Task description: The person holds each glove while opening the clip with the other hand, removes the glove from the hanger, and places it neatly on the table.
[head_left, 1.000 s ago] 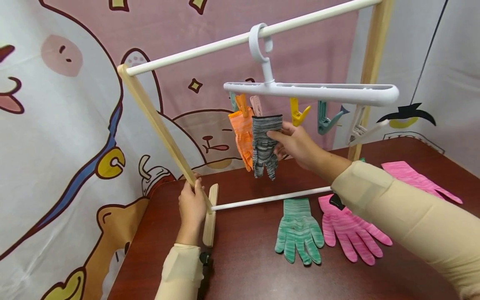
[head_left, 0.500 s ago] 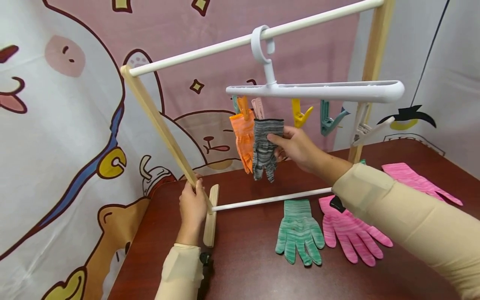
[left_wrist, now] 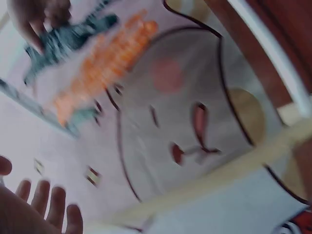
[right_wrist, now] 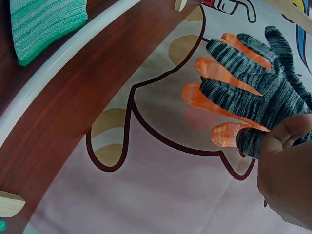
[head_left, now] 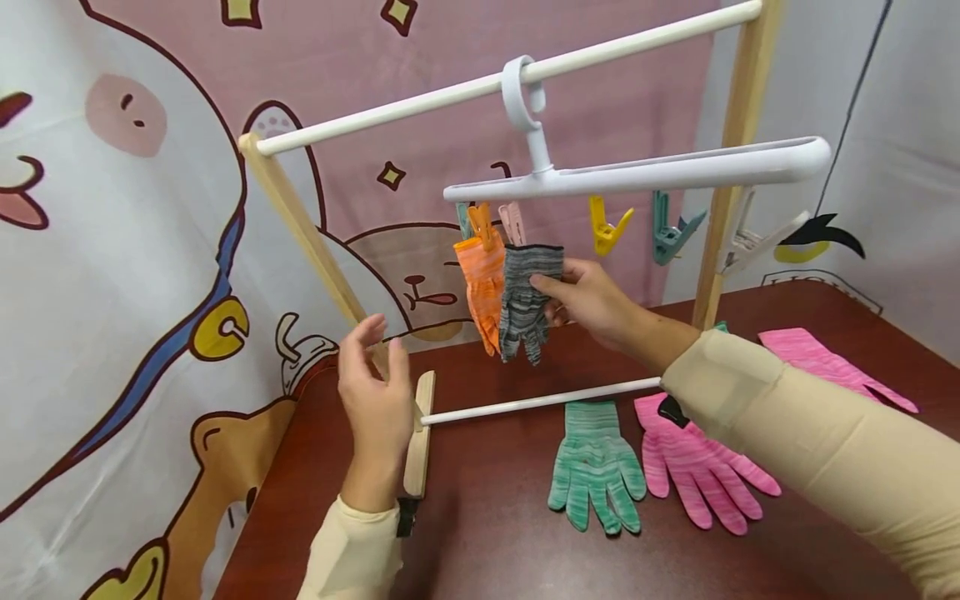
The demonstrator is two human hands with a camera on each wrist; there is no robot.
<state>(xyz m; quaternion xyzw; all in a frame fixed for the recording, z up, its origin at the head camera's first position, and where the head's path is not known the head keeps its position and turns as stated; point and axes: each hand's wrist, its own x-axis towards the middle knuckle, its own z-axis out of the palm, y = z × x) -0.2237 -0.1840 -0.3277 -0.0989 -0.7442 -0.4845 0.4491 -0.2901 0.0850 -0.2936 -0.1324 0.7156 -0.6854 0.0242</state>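
Note:
My right hand (head_left: 596, 304) pinches the edge of a grey-and-black striped glove (head_left: 525, 292), which hangs by its cuff at a pink clip (head_left: 513, 223) under the white hanger (head_left: 637, 175). Behind and left of it, an orange glove (head_left: 482, 279) hangs from an orange clip (head_left: 481, 218). In the right wrist view the thumb and fingers hold the grey glove (right_wrist: 273, 87) near its side, with orange fingers behind it. My left hand (head_left: 377, 400) stands off the rack's left wooden post (head_left: 307, 237), fingers apart and holding nothing.
Yellow (head_left: 607, 229), teal (head_left: 670, 233) and white clips (head_left: 750, 237) hang along the hanger's right half. A green glove (head_left: 596, 467) and pink gloves (head_left: 705, 467) lie on the dark red table (head_left: 502, 525). The rack's lower white bar (head_left: 525, 403) crosses behind them.
My left hand has let go of the wooden post and risen slightly, fingers spread. The hanger has tilted, its right end up and left end down; the grey glove has dropped slightly.

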